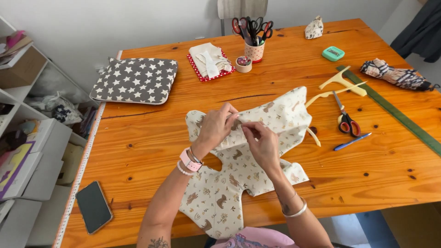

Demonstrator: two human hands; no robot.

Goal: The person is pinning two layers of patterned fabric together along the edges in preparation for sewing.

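Risk: left hand [216, 128] and right hand [262, 143] pinch the printed fabric [239, 174] narrowly between them, so the fold may slip.

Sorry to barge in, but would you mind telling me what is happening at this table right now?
A person is working on a cream printed fabric piece spread over a wooden table. Both hands meet at one spot on its upper part: the left hand and the right hand pinch the cloth between their fingertips. Red-handled scissors and a blue pen lie to the right, untouched. A star-patterned cushion sits at the far left, and a dark phone lies near the front edge.
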